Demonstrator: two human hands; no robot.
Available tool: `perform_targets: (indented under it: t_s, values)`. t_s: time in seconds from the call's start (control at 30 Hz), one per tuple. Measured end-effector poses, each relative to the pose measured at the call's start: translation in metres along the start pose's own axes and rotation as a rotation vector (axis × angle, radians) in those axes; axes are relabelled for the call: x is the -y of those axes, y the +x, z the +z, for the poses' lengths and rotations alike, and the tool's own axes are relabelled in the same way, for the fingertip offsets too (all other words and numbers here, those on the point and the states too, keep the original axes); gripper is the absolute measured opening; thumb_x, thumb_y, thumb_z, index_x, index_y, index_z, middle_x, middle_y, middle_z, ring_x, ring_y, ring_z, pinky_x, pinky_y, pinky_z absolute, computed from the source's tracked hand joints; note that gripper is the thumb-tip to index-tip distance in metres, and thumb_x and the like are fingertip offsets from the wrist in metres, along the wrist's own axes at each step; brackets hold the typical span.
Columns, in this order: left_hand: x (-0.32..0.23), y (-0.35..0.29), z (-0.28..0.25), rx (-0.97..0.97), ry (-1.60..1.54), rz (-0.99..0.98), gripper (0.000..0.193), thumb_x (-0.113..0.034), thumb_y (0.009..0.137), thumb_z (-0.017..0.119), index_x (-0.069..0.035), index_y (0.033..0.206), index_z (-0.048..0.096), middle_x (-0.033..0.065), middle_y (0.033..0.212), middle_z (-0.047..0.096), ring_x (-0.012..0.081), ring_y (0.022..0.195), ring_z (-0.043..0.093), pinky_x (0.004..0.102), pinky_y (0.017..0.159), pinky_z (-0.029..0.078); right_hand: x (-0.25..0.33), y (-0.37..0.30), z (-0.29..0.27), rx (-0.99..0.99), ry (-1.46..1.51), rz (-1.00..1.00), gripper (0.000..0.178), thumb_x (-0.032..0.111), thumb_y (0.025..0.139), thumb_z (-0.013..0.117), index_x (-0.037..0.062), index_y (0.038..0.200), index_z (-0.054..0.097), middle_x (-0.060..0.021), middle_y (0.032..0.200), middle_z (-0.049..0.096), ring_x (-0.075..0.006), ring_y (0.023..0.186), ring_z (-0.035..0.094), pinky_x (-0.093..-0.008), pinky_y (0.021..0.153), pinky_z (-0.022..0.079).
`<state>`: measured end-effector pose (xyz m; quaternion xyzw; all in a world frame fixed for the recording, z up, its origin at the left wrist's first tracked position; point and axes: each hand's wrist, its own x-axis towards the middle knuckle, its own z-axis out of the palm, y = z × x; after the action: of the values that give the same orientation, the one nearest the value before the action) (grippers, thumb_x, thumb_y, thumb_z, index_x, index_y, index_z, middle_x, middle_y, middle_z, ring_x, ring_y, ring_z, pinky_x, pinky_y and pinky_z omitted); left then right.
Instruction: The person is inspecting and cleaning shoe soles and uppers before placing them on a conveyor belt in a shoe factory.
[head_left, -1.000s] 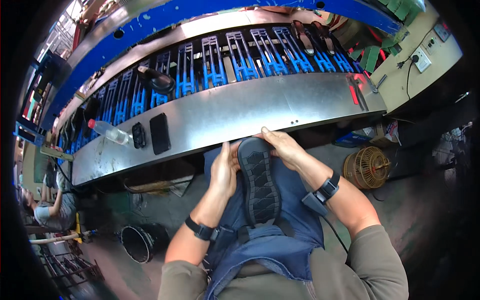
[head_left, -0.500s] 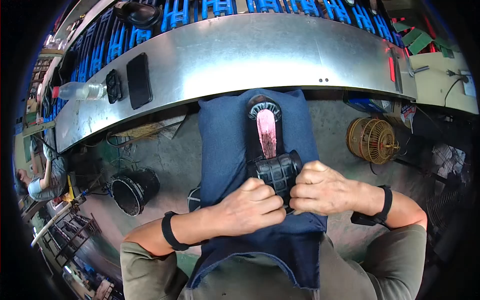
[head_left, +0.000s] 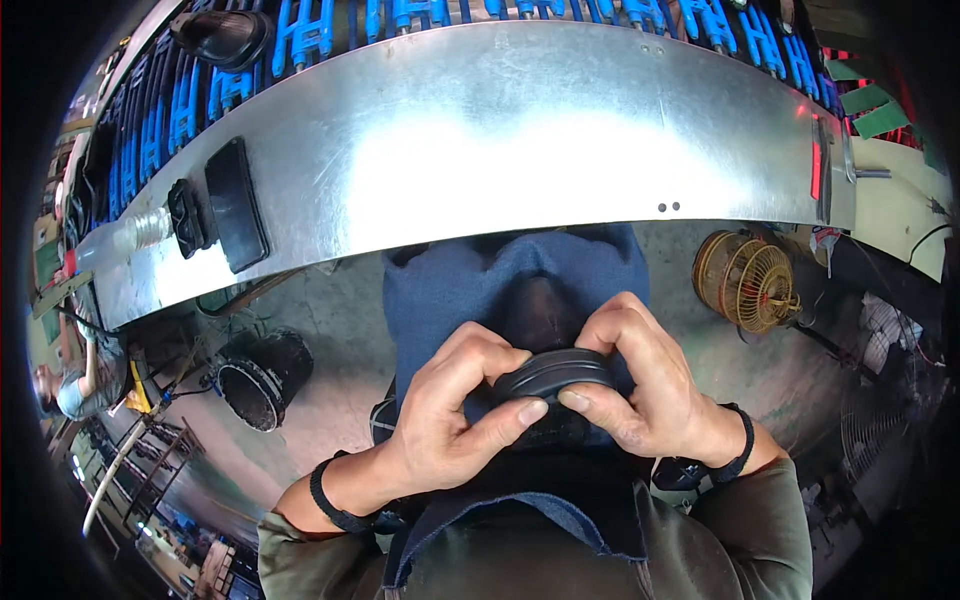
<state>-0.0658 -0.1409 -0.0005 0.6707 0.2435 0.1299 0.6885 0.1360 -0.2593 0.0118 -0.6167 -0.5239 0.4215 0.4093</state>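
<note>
A black shoe [head_left: 541,310] lies on the blue cloth [head_left: 430,285] over my lap, its dark rounded end pointing toward the bench. Its ridged black rubber sole edge [head_left: 555,374] curves across between my hands. My left hand [head_left: 455,395] is closed on the left end of that edge, thumb on the near side and fingers on the far side. From the right, my right hand [head_left: 640,385] grips it the same way, the two thumb tips close together. My fingers hide parts of the shoe, and the tread is out of sight.
A metal bench [head_left: 480,130] spans the front, holding a black phone [head_left: 238,205], a dark folded item [head_left: 187,218] and a clear bottle [head_left: 125,235]. Behind it are blue racks [head_left: 300,40] and another black shoe [head_left: 222,40]. A black bucket [head_left: 262,380] and wicker cage [head_left: 745,282] flank me.
My fists have opened into pinching grips on the sole edge. The shoe has tilted, so its pink underside and blocky tread no longer show. My view has shifted slightly.
</note>
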Motion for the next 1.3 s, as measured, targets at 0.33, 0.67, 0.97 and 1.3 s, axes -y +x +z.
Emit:
perform_targets:
  t_s: [0.33, 0.67, 0.97, 1.3]
  values:
    - [-0.011, 0.029, -0.009, 0.037, 0.602, 0.22, 0.034, -0.01, 0.078, 0.079, 0.001, 0.107, 0.065, 0.0151, 0.108, 0.059, 0.0337, 0.095, 0.058, 0.0404, 0.078, 0.051, -0.01, 0.007, 0.0, -0.141, -0.183, 0.112, 0.046, 0.021, 0.08, 0.084, 0.0032, 0.109, 0.053, -0.013, 0.101, 0.052, -0.0274, 0.087, 0.058, -0.0395, 0.073, 0.052]
    - [-0.042, -0.049, 0.012, 0.033, 0.215, 0.396, 0.044, -0.025, 0.071, 0.09, -0.001, 0.102, 0.07, 0.0148, 0.112, 0.065, 0.0252, 0.094, 0.062, 0.0355, 0.083, 0.049, 0.019, -0.058, 0.032, 0.073, 0.609, -0.109, 0.051, 0.032, 0.089, 0.062, -0.0001, 0.129, 0.058, -0.0224, 0.14, 0.047, -0.0402, 0.14, 0.033, -0.0514, 0.115, 0.027]
    - [-0.064, -0.062, 0.043, 0.008, -0.058, 0.266, 0.073, -0.04, 0.09, 0.054, 0.007, 0.146, 0.042, 0.0258, 0.15, 0.041, 0.0376, 0.143, 0.037, 0.0449, 0.12, 0.025, 0.065, -0.069, 0.054, -0.214, 0.379, -0.384, 0.051, 0.042, 0.105, 0.039, 0.0007, 0.119, 0.066, -0.0275, 0.139, 0.049, -0.039, 0.134, 0.044, -0.0465, 0.113, 0.032]
    - [-0.052, -0.039, 0.027, -0.248, -0.168, 0.285, 0.093, -0.029, 0.091, 0.071, 0.002, 0.158, 0.015, 0.0231, 0.148, 0.041, 0.0308, 0.143, 0.038, 0.0428, 0.12, 0.026, 0.046, -0.028, 0.073, -0.635, 0.22, -0.267, 0.072, 0.03, 0.099, 0.059, -0.0024, 0.155, 0.026, -0.0229, 0.144, 0.048, -0.0305, 0.137, 0.046, -0.042, 0.116, 0.033]
